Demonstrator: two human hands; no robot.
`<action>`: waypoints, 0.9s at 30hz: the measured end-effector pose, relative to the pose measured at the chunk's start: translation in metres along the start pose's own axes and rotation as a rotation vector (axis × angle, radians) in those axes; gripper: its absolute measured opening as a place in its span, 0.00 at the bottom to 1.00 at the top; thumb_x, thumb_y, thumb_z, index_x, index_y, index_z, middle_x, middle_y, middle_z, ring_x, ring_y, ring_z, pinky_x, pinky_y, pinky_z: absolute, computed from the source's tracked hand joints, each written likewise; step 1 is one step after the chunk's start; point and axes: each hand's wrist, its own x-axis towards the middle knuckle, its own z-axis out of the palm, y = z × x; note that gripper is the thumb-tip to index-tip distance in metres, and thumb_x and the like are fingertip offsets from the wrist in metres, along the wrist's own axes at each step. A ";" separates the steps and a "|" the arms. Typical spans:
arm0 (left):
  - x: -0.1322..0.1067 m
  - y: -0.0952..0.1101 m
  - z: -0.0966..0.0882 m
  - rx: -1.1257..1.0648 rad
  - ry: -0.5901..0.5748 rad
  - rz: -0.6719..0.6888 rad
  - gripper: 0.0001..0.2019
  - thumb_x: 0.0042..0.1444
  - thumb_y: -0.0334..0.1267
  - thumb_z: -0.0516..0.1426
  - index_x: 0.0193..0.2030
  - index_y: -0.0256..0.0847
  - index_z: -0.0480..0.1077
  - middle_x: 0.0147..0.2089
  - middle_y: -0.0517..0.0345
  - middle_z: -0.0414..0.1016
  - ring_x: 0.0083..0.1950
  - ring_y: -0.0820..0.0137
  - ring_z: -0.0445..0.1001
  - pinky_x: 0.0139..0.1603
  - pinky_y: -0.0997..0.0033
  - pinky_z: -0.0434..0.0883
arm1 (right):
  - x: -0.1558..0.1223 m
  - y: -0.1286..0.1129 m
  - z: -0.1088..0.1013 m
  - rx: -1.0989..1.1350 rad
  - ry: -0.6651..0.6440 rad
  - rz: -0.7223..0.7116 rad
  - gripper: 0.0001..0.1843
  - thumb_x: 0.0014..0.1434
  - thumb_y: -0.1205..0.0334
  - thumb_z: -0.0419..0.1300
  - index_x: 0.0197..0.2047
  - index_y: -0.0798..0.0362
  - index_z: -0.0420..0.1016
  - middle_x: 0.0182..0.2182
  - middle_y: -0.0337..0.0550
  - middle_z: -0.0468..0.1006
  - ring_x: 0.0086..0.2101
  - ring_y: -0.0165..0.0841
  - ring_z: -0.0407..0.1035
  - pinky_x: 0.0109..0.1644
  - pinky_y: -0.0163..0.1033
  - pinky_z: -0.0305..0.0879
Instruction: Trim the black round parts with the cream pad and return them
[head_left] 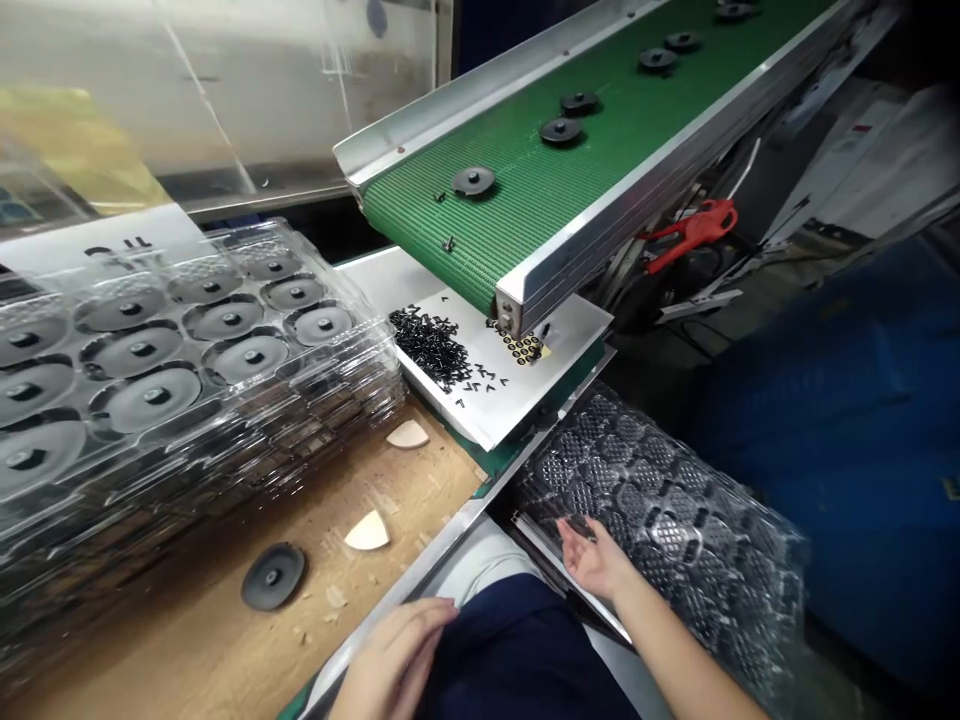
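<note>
My left hand (pixel 397 655) lies at the table's front edge beside my lap, fingers stretched and close together, holding nothing visible. Over the left edge of a stack of clear plastic trays (pixel 675 540), my right hand (pixel 596 565) is turned palm up with its fingers curled together. Something small and dark shows between the fingertips; I cannot make out what it is. A round black part with a central stud (pixel 274 577) rests on the brown tabletop (pixel 202 660), left of my left hand. Two pale, rounded-triangle pieces (pixel 368 531) lie beyond it.
Filled clear trays (pixel 247 355) of black round parts are stacked at left. A green conveyor belt (pixel 510 215) carries several similar parts. Under its end, a white board (pixel 487 420) bears a heap of small black pieces (pixel 431 348) and round stickers (pixel 521 347). A red air gun (pixel 694 232) hangs alongside.
</note>
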 end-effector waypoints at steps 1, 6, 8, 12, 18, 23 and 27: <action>-0.002 -0.001 0.001 -0.008 -0.001 -0.004 0.14 0.58 0.30 0.53 0.50 0.47 0.68 0.45 0.57 0.80 0.46 0.72 0.78 0.48 0.81 0.73 | 0.001 0.000 0.000 -0.010 -0.001 -0.001 0.17 0.63 0.58 0.56 0.53 0.55 0.67 0.49 0.47 0.71 0.43 0.36 0.70 0.45 0.47 0.70; -0.010 -0.005 -0.001 -0.067 0.018 -0.082 0.15 0.58 0.29 0.54 0.50 0.48 0.68 0.44 0.59 0.80 0.46 0.73 0.78 0.48 0.81 0.72 | 0.009 -0.001 -0.007 -0.064 -0.027 -0.018 0.17 0.63 0.58 0.56 0.52 0.55 0.67 0.48 0.46 0.71 0.43 0.35 0.70 0.44 0.46 0.70; -0.012 -0.004 -0.001 -0.101 0.057 -0.115 0.14 0.57 0.29 0.54 0.49 0.48 0.69 0.44 0.59 0.80 0.45 0.73 0.78 0.47 0.82 0.72 | 0.009 0.003 -0.014 -0.096 -0.067 -0.032 0.16 0.63 0.57 0.56 0.52 0.56 0.67 0.47 0.46 0.72 0.41 0.34 0.71 0.43 0.44 0.71; -0.022 -0.001 0.000 -0.165 0.186 -0.228 0.14 0.56 0.29 0.54 0.46 0.49 0.72 0.42 0.59 0.81 0.43 0.72 0.79 0.46 0.81 0.73 | -0.001 0.019 -0.019 -0.201 -0.273 -0.026 0.12 0.63 0.56 0.55 0.41 0.58 0.70 0.33 0.38 0.73 0.27 0.25 0.68 0.28 0.32 0.68; -0.050 -0.019 -0.003 -0.012 0.654 -0.664 0.14 0.58 0.36 0.53 0.51 0.44 0.69 0.50 0.48 0.77 0.50 0.61 0.76 0.49 0.64 0.74 | -0.032 0.041 0.024 -0.461 -0.762 0.188 0.28 0.48 0.48 0.68 0.18 0.54 0.55 0.12 0.25 0.51 0.13 0.17 0.43 0.12 0.21 0.43; -0.053 -0.061 -0.019 0.150 0.919 -0.865 0.33 0.51 0.41 0.60 0.62 0.35 0.55 0.63 0.34 0.59 0.66 0.48 0.55 0.65 0.42 0.53 | -0.050 0.069 0.084 -0.733 -1.069 0.352 0.26 0.48 0.44 0.66 0.20 0.53 0.58 0.09 0.26 0.54 0.10 0.18 0.42 0.11 0.23 0.43; -0.041 -0.086 -0.025 0.117 0.910 -0.882 0.39 0.45 0.38 0.64 0.63 0.38 0.54 0.62 0.37 0.63 0.67 0.46 0.54 0.64 0.41 0.53 | -0.067 0.110 0.122 -0.990 -1.184 0.431 0.24 0.48 0.42 0.64 0.27 0.57 0.68 0.10 0.34 0.67 0.08 0.18 0.45 0.11 0.25 0.44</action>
